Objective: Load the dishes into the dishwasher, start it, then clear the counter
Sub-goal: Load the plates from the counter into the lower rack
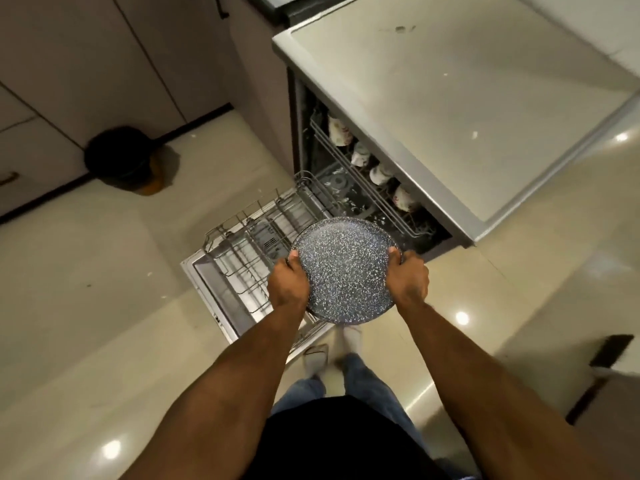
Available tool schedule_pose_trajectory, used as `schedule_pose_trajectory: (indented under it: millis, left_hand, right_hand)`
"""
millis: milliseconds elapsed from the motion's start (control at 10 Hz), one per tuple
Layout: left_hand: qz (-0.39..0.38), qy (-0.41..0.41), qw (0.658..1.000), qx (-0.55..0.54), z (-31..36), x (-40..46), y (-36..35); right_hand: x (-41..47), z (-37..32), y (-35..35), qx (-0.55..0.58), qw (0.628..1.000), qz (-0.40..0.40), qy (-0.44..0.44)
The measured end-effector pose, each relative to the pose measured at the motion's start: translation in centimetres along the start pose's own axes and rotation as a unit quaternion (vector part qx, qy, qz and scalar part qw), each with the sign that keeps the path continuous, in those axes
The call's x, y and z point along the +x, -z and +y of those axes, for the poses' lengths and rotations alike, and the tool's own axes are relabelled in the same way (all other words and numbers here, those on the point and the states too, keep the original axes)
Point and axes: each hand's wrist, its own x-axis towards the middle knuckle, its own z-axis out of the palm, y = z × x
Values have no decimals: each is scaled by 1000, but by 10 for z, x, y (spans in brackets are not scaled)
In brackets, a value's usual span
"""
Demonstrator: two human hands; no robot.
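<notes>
I hold a round dark speckled plate (346, 270) flat in front of me with both hands. My left hand (289, 280) grips its left rim with the thumb on top, and my right hand (408, 277) grips its right rim the same way. The plate hangs above the dishwasher's lower wire rack (249, 233), which is pulled out over the open door (211, 289). Several white patterned cups (339, 131) stand in the upper rack (363, 188) inside the dishwasher (450, 109).
The dishwasher's flat pale top stretches to the right. A dark round bin (117, 155) stands on the floor by the cabinets (86, 71) at the left. My feet (332, 351) are just before the open door. A dark-framed piece of furniture (602, 368) is at the right edge.
</notes>
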Motion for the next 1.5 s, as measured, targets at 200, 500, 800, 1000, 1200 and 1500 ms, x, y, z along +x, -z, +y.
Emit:
schedule_pose_trajectory:
  millis: [200, 500, 800, 1000, 1200, 1500]
  left_hand:
    - [10, 64, 997, -49, -4, 35, -18]
    - [32, 180, 982, -55, -39, 101, -88]
    - [-37, 264, 964, -1, -79, 177, -145]
    - [-96, 269, 958, 10, -89, 213, -186]
    - [-109, 289, 951, -5, -98, 237, -221]
    - [-126, 291, 948, -6, -97, 252, -233]
  right_hand:
    - [48, -15, -27, -45, 996, -72, 27]
    - [135, -3, -99, -156, 973, -168, -23]
    - [212, 8, -180, -230, 956, -173, -64]
    - [264, 22, -210, -292, 934, -199, -46]
    - [302, 48, -238, -210, 952, -213, -68]
    - [321, 53, -249, -138, 969, -183, -89]
